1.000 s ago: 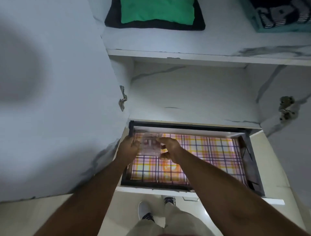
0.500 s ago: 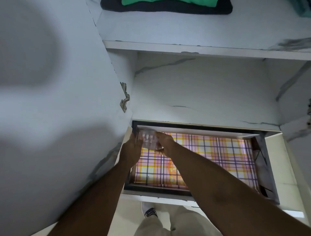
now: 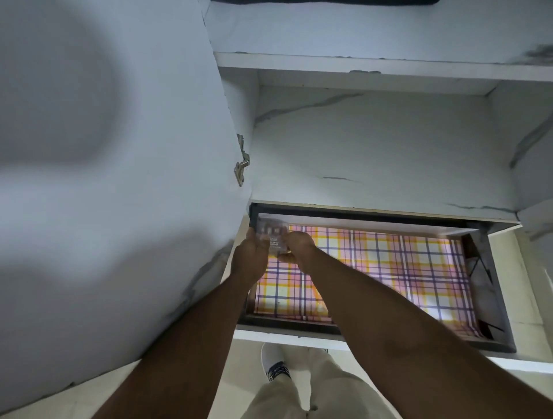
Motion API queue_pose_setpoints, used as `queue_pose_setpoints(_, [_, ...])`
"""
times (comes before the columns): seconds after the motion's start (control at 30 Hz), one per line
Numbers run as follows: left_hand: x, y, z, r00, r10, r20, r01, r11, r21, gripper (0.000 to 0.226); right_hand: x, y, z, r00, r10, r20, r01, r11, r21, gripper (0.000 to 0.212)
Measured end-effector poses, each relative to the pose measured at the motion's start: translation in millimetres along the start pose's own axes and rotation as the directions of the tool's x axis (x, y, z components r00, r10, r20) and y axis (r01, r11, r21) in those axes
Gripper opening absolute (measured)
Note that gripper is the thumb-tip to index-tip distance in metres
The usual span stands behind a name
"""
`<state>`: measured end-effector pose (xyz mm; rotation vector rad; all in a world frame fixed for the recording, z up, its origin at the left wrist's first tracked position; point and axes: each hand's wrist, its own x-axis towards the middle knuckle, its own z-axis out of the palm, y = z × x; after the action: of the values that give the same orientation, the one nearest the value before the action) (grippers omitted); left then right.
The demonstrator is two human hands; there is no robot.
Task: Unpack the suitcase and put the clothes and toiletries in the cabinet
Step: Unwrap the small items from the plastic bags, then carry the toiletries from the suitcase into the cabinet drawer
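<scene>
An open drawer (image 3: 496, 305) with a dark frame and a pink, yellow and purple plaid liner sticks out of the white marble-look cabinet. At the drawer's back left corner both hands hold a small clear toiletry pack (image 3: 273, 234) with dark print. My left hand (image 3: 250, 254) grips its left side. My right hand (image 3: 299, 246) pinches its right and lower edge. The pack's underside is hidden by my fingers, so I cannot tell whether it touches the liner.
The open cabinet door (image 3: 119, 194) stands close on the left, its metal hinge (image 3: 241, 167) beside the compartment. A bare shelf (image 3: 374, 68) lies above the drawer, with dark folded clothing (image 3: 323, 1) on it at the top edge. My legs and shoe (image 3: 276, 363) are below.
Both hands have carried the clear pack from the middle left of the drawer toward its back left corner. The view has tilted down, and the folded clothes have nearly left the top of the frame.
</scene>
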<state>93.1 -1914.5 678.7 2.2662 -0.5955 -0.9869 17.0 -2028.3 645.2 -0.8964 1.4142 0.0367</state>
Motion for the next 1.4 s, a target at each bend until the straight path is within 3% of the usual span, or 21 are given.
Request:
queue_pose_setpoints(0.07, [-4.0,1.3,-0.1,1.0,-0.003,0.01,0.003,1.0,0.001,0.059,-3.8,3.0,-1.2,1.0,-0.007,-0.003,0.007,1.0,-0.015,0.022])
queue_pose_setpoints(0.2, [-6.9,-2.7,-0.3,0.999,-0.028,0.021,0.027,0.999,0.034,0.063,-14.7,12.8,-1.3,0.997,-0.076,0.027,0.078,0.995,-0.057,0.027])
queue_pose_setpoints(0.43, [-56.3,-13.8,-0.5,0.998,0.058,0.03,-0.058,0.998,-0.001,0.045,-64.5,35.3,-6.4,0.979,-0.205,-0.02,0.202,0.974,-0.106,0.064])
queue_pose_setpoints(0.63, [-128.9,-26.1,-17.5,0.996,0.082,0.047,-0.073,0.983,-0.168,0.046,-132.3,67.1,-28.8,0.93,-0.366,-0.022,0.355,0.914,-0.197,0.05])
queue_pose_setpoints(0.77, [-185.1,-47.9,-30.7,0.988,0.151,-0.007,-0.148,0.956,-0.255,0.036,-181.8,94.2,-27.3,0.839,-0.544,0.006,0.527,0.809,-0.262,0.027])
queue_pose_setpoints(0.9, [-257.6,-82.7,-45.6,0.976,0.141,-0.164,-0.195,0.902,-0.386,0.026,-232.2,141.5,-6.4,0.739,-0.661,0.13,0.666,0.69,-0.282,0.024])
queue_pose_setpoints(1.13, [-412.9,-189.8,-69.9,0.913,-0.117,-0.391,-0.171,0.761,-0.626,0.022,-329.1,251.2,59.3,0.63,-0.649,0.427,0.771,0.59,-0.242,0.017])
queue_pose_setpoints(1.4, [-590.5,-357.6,-120.7,0.701,-0.426,-0.572,-0.197,0.654,-0.73,0.021,-445.9,393.4,195.9,0.437,-0.436,0.787,0.861,0.457,-0.225,0.015])
